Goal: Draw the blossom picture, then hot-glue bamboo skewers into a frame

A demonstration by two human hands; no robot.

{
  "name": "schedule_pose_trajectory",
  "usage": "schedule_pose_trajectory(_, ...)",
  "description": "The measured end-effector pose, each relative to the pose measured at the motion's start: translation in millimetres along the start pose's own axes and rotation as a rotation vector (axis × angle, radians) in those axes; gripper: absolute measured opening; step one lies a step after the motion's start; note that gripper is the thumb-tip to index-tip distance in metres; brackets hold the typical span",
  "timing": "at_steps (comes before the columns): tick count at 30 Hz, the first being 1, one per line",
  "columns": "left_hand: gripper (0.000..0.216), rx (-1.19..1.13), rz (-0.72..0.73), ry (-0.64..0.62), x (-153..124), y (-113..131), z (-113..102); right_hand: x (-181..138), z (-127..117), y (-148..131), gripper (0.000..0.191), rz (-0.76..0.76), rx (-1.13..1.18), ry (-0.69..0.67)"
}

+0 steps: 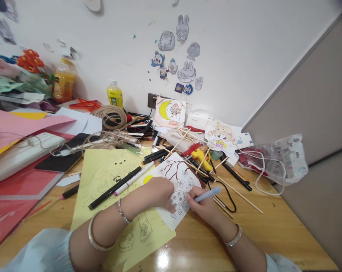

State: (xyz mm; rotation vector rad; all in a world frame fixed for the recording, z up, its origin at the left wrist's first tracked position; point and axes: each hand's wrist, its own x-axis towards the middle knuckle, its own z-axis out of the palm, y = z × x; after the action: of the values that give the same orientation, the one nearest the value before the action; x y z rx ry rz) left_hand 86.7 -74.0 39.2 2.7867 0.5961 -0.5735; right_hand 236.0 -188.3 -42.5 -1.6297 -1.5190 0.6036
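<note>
My right hand is closed around a light blue marker, its tip down on a white drawing card printed with a brown branch, flowers and small houses. My left hand rests on the card's left part with its fingers curled, pressing it against the wooden desk. The card lies partly over a yellow sheet with black line drawings. Two markers, one black and one white, lie across that sheet just left of my left hand. Both wrists wear bracelets.
Wooden sticks, a yellow glue gun with its black cord and loose pens crowd the desk behind the card. Twine, pink paper, two bottles stand left; a plastic bag lies right. Stickers dot the wall.
</note>
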Motion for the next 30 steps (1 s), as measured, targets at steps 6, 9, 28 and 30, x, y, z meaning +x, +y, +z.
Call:
schedule_pose_trajectory(6, 0.037, -0.002, 0.003, 0.009, -2.2, 0.2, -1.3, 0.9, -0.3, -1.9, 0.032, -0.019, -0.013, 0.0)
schedule_pose_trajectory(9, 0.036, -0.012, 0.0, 0.018, -2.1, 0.2, -0.6, 0.5, -0.1, -0.6, 0.032, -0.018, -0.005, 0.024)
schedule_pose_trajectory(28, 0.036, -0.012, 0.01, 0.045, -0.2, -1.7, 3.3, -0.3, -1.8, -4.5, 0.031, -0.008, 0.005, -0.056)
schedule_pose_trajectory(30, 0.035, -0.016, 0.012, 0.057, -0.6, -1.9, 3.5, -0.5, -1.6, -4.2, 0.031, -0.002, 0.012, -0.056)
